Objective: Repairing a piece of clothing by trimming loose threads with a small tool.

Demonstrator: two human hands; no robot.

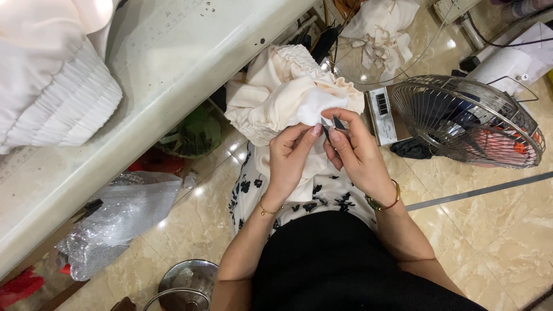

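Glossy marble floor tiles (pixel 495 242) lie beneath the lap where both hands meet on the cream gathered garment (pixel 288 98), left hand (pixel 291 158) pinching its fabric taut, right hand (pixel 357 152) gripping small thread snips (pixel 333 128) pointed away, touching the cloth.

Pale worktable (pixel 190 69) across upper left of frame, stack of folded white pleated fabric (pixel 52 98) on its left end, glossy beige tiled floor (pixel 495 230) below, metal fan (pixel 466 121) upper right, steel pot (pixel 187 285) bottom centre, crumpled plastic bag (pixel 121 219) lower left
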